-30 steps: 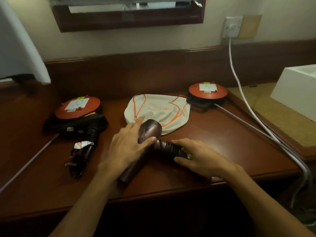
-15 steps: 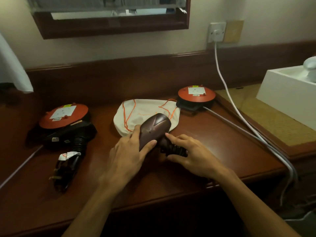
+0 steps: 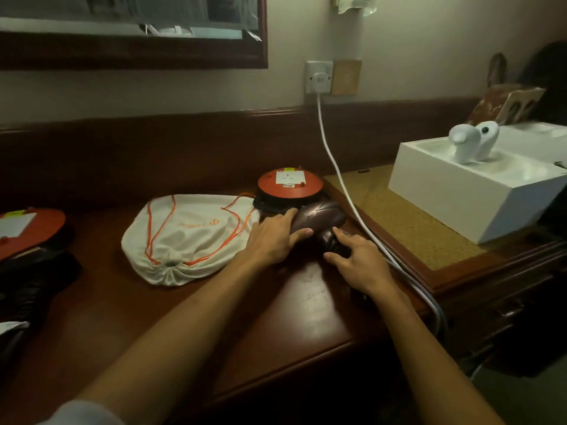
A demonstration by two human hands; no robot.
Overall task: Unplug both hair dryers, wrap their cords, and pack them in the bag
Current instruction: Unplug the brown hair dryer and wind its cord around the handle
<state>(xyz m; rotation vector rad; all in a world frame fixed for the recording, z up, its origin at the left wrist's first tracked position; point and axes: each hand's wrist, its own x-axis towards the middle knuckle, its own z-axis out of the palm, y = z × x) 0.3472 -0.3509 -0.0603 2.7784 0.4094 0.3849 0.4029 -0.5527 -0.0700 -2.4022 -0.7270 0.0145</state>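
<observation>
The dark wooden worktop [image 3: 310,305] carries a white drawstring bag [image 3: 196,237] with orange cords, lying flat left of both hands. Behind them sits an orange-topped cord reel [image 3: 290,187]. The brown hair dryer [image 3: 319,214] lies just in front of that reel — the left hand [image 3: 273,237] curls over its body, thumb underneath, while the right hand [image 3: 357,259] grips its dark coiled cord [image 3: 333,242], fingers bent round it.

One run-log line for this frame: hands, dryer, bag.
left hand: on brown hair dryer body | right hand: fingers curled on its handle | bag: drawn closed, on desk | white cord: plugged into wall
</observation>
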